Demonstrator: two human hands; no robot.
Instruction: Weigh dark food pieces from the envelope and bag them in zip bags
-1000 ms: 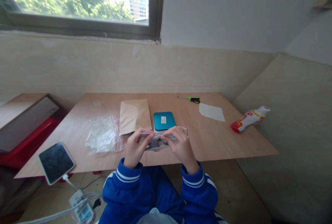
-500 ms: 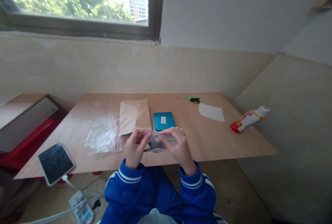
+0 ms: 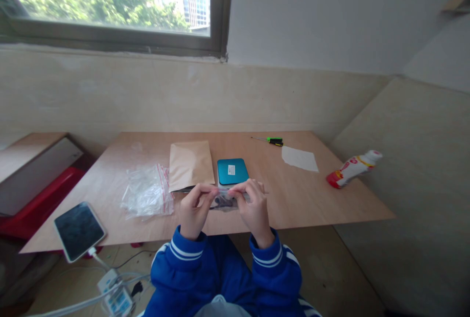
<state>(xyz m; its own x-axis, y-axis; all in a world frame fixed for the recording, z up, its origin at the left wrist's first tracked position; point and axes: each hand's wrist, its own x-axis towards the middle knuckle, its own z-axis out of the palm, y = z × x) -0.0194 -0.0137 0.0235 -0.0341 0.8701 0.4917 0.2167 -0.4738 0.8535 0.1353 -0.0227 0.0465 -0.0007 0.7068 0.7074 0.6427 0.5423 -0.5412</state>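
Observation:
Both my hands pinch the top edge of a small clear zip bag (image 3: 223, 201) with something dark inside, held just above the near edge of the wooden table (image 3: 293, 199). My left hand (image 3: 194, 211) grips the bag's left end, my right hand (image 3: 251, 209) its right end, fingers closed. Just beyond the bag lies a teal box (image 3: 232, 170) with a white label, and a brown paper envelope (image 3: 191, 164) lies to its left.
A pile of clear zip bags (image 3: 147, 191) sits left of the envelope. A phone (image 3: 79, 230) on a cable overhangs the table's left corner. At the far right lie a green-handled screwdriver (image 3: 270, 140), white paper (image 3: 300, 158) and a red-and-white bottle (image 3: 352, 168).
My hands have drawn slightly closer together along the bag's top edge and shifted a little toward my body. Nothing else on the table has moved.

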